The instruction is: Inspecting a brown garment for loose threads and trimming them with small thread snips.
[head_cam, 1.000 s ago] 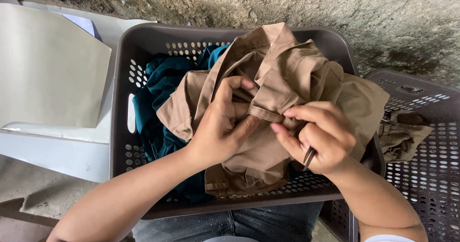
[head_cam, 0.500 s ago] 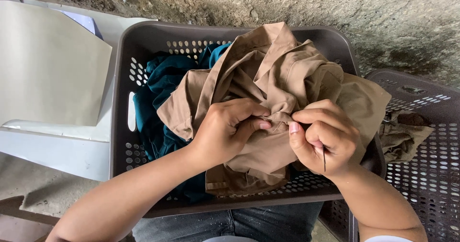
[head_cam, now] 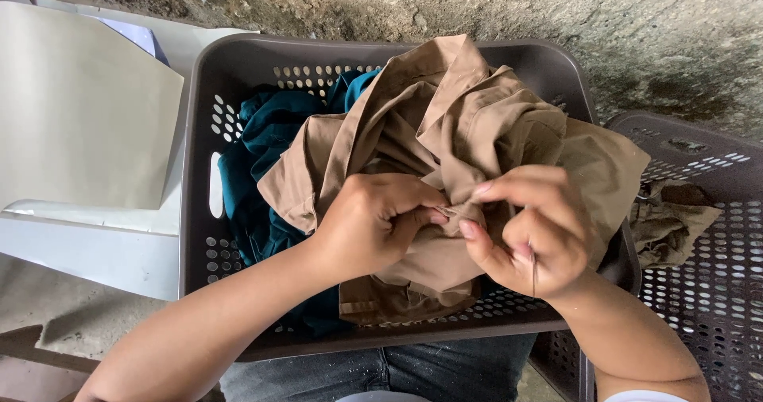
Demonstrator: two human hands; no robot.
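Looking down, we see our left hand (head_cam: 373, 223) and right hand (head_cam: 528, 231) both pinching one fold of a tan shirt (head_cam: 445, 155), heaped in a grey plastic basket (head_cam: 199, 211) over teal cloth (head_cam: 258, 151). The right fingers also clasp a thin needle-like tool (head_cam: 533, 271); we judge it could prick a finger if the bunched fabric slips.

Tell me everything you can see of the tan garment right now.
The tan garment is a woven, crumpled piece with seams and folded hems, heaped on teal clothing in the grey perforated basket. The left hand and the right hand pinch one small fold together at its front.
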